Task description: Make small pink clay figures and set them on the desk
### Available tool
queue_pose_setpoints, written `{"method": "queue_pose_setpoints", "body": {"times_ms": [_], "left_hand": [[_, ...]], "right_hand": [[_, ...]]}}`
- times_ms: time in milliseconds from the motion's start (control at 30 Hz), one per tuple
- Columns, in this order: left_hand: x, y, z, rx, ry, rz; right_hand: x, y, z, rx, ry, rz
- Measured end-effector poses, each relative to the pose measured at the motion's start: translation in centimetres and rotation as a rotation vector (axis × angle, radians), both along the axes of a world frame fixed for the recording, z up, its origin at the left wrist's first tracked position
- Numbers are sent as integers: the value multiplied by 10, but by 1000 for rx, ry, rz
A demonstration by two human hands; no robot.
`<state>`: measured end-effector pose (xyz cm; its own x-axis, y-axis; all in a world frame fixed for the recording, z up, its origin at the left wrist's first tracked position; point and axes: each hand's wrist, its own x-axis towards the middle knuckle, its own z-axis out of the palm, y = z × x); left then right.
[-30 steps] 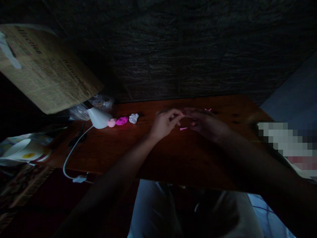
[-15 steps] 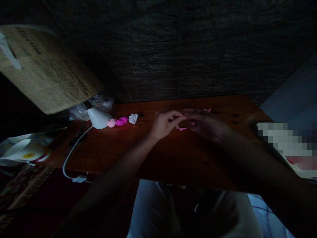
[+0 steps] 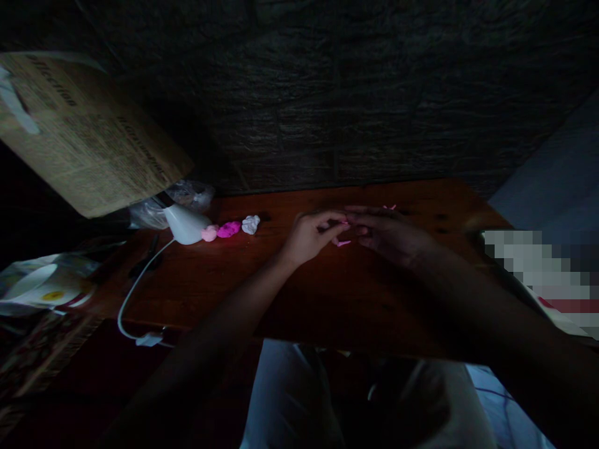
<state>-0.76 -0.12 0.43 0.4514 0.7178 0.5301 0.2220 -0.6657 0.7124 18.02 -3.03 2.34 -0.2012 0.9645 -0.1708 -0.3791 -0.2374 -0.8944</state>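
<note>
Pink bit [image 3: 345, 222]: one, tiny, mostly hidden, held above the counter [image 3: 322, 299] where the fingertips of both hands meet. Left hand [image 3: 309, 236]: grip together, thumb and forefinger clamped on the bit. Right hand [image 3: 390, 236]: fingers loosely bent, tips at the bit; whether its grip is clamped, cannot tell. Pink strip [image 3: 344, 243]: one, slim, just below the meeting fingertips as seen. Pink sprig [image 3: 389, 207]: one, forked, on the counter past the right hand. Lumps, three, in a row to the left: pale pink lump [image 3: 209, 233], touching or nearly touching the lamp base [image 3: 187, 224]; magenta lump [image 3: 229, 229], beside it; white lump [image 3: 251, 224], at the end. Shade [image 3: 93, 134]: newsprint pattern, tilted. Cable [image 3: 126, 299]: white, curving over the near edge.
</note>
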Motion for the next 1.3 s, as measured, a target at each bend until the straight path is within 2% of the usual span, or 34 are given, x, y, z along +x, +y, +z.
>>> {"method": "queue_pose_setpoints", "body": {"times_ms": [233,367,533,700,1033,1167,1300], "left_hand": [[1,1,0,-52,1,32],[0,2,1,-38,-20,11],[-2,2,2,-24,6,57],[-3,0,5,9,-26,47],[-5,2,4,-29,5,42],[-3,4,0,-48,-17,64],[-1,5,-3,-159,-59,22]], "right_hand": [[-1,-4,6,27,-67,-47],[-3,-6,8,-3,-75,-67],[-4,-6,7,50,-101,-59],[-6,-5,3,72,-113,-36],[-9,-10,1,322,-272,-51],[-10,-8,-2,349,-274,-68],[-8,-5,-4,356,-291,-82]]}}
